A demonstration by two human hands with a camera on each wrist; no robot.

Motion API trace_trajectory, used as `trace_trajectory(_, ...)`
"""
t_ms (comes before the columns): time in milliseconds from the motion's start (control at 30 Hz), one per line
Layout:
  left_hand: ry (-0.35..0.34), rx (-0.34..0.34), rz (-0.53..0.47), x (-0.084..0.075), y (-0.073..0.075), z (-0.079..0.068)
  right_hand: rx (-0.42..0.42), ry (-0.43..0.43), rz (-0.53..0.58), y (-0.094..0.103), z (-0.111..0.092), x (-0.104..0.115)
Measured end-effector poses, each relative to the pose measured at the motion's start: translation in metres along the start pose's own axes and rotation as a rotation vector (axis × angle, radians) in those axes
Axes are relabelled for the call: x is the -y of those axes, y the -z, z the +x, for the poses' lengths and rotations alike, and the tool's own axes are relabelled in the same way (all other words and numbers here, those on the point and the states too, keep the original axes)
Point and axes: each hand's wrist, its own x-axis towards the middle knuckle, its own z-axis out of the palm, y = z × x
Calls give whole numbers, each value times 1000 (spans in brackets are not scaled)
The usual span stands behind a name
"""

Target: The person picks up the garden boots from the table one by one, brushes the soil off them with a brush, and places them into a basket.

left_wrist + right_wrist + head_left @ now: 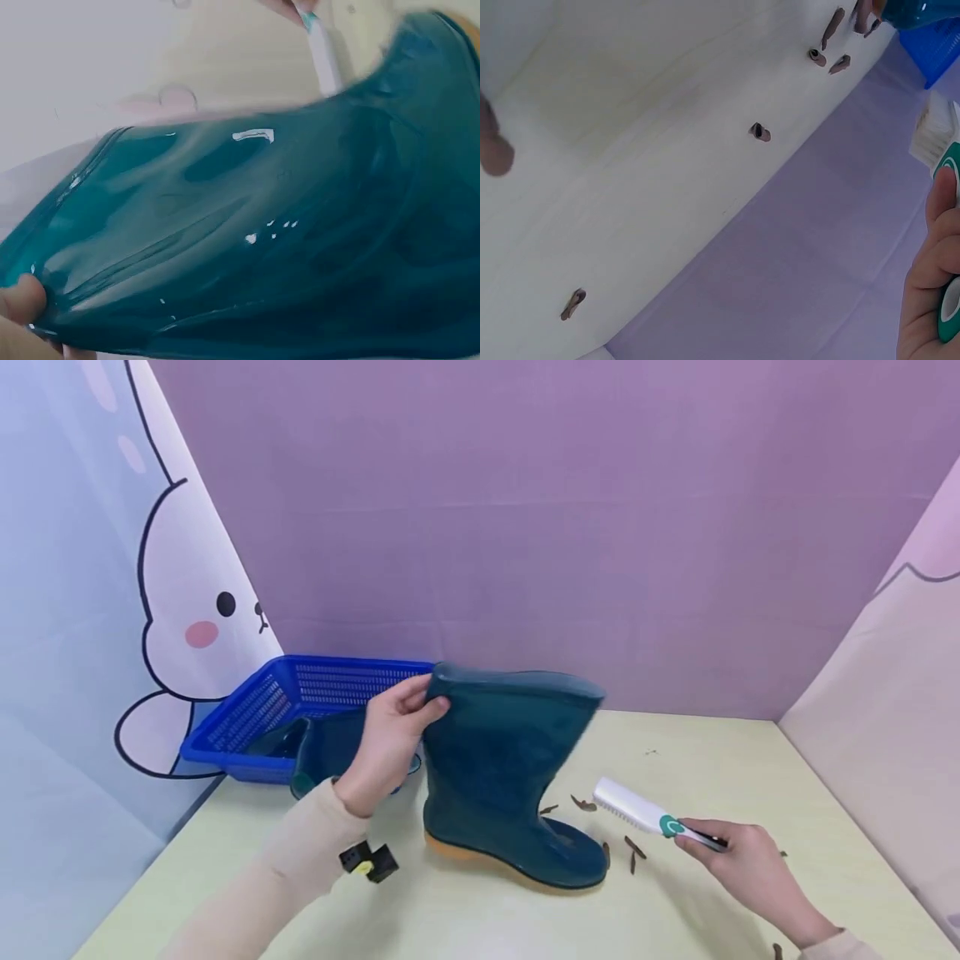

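A dark green rubber boot (502, 760) with a tan sole stands on the table, its toe toward the right. My left hand (386, 743) pinches the back of its top rim, thumb on the outside. The boot's glossy shaft (247, 217) fills much of the left wrist view. To the right of the boot, my right hand (753, 868) grips a white and green brush (630, 806) by its handle, bristles facing down. In the head view the brush head is apart from the boot. The pale bristles (930, 135) show in the right wrist view.
A blue plastic basket (240, 767) sits at the back left, with another dark green boot (330, 747) lying partly over its front edge. Several brown scraps (633, 845) are scattered on the pale table (720, 760) around the boot's toe. Fabric walls (555, 527) enclose the table.
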Motion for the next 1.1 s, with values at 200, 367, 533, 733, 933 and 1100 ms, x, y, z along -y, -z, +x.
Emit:
trace_trajectory(200, -63, 163, -131, -25, -10, 27, -6, -33, 4, 3, 1, 1)
trace_trajectory(367, -54, 294, -138, -14, 11, 62, 10, -51, 13, 2, 3, 2)
trace_trajectory(533, -6, 322, 257, 11, 41, 85, 38, -48, 19, -1, 6, 3)
trace_trajectory(733, -29, 367, 391, 21, 56, 93, 59, -68, 20, -5, 7, 4)
trace_trajectory(933, -62, 511, 372, 13, 54, 93, 95, -87, 30, -6, 7, 5)
trace_trajectory(1100, -139, 540, 547, -2, 44, 91, 109, -94, 32, -8, 7, 4)
